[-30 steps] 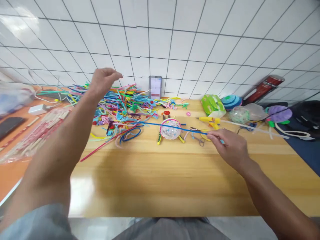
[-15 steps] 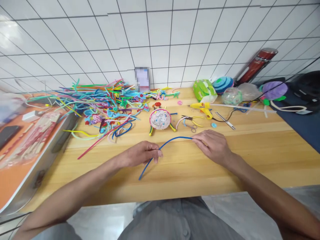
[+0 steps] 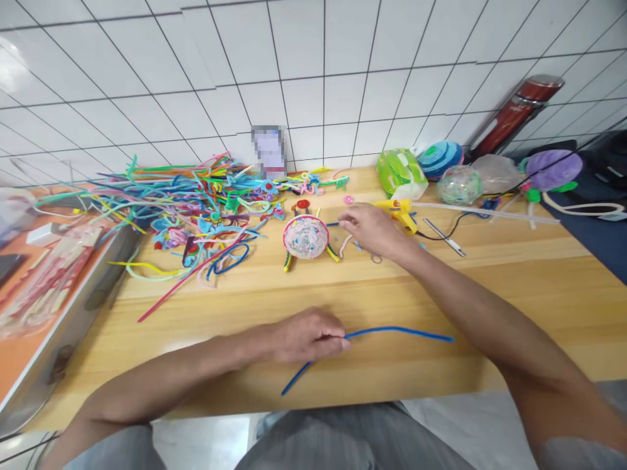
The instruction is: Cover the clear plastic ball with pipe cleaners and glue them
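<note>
My left hand [image 3: 311,334] is closed round a long blue pipe cleaner [image 3: 399,329] just above the table's front part. Its ends stick out to the right and to the lower left. Farther back, my right hand [image 3: 369,228] has its fingers pinched at the right end of a short blue pipe cleaner piece [image 3: 332,224]. That piece lies beside a round craft figure [image 3: 306,237], which has a pink rim, a red head and green-and-yellow legs. The pliers are mostly hidden under my right hand.
A heap of coloured pipe cleaners [image 3: 196,196] covers the back left, near a phone [image 3: 269,153]. At the right are a yellow glue gun [image 3: 402,214], a green packet [image 3: 399,175], a utility knife [image 3: 445,237] and a red flask [image 3: 519,117]. An orange tray [image 3: 19,356] stands left.
My right hand has let go of the long blue pipe cleaner and moved back to the short blue piece. My left hand, still holding the long one, has come nearer and to the right.
</note>
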Available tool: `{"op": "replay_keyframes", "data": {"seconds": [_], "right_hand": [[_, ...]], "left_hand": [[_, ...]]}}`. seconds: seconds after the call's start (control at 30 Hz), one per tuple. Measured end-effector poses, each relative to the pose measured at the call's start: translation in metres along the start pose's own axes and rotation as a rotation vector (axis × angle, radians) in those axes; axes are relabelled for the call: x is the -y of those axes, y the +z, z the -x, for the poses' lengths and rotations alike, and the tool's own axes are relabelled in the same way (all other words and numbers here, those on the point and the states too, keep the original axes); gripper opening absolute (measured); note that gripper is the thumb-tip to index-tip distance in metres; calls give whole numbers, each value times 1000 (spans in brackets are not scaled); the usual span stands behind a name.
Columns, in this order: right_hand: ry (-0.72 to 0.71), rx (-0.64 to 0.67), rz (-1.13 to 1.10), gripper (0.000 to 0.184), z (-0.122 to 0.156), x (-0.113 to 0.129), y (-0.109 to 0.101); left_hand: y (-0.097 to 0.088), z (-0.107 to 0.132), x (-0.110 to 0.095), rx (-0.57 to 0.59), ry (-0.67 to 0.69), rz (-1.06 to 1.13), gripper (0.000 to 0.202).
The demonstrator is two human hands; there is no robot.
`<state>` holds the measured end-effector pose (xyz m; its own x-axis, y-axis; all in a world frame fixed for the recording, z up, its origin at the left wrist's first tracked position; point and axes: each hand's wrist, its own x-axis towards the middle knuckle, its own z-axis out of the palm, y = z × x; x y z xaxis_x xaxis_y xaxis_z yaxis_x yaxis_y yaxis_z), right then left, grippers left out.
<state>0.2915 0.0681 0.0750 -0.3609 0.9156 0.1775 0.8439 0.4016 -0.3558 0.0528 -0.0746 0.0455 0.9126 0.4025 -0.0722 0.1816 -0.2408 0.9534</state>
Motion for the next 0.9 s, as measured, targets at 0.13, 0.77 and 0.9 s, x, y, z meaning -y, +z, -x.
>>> {"op": "replay_keyframes", "data": {"seconds": [0.13, 0.77, 0.9], "right_hand": [[-51, 134, 106, 20, -44, 9, 29], [190, -84, -481, 29, 15, -33, -31], [51, 449, -724, 54, 62, -12, -45]], "left_hand": [[4, -12, 12, -75, 165, -70, 46], [-4, -12, 22, -138, 41, 191, 52], [-7, -11, 19, -175, -90, 242, 60]]}}
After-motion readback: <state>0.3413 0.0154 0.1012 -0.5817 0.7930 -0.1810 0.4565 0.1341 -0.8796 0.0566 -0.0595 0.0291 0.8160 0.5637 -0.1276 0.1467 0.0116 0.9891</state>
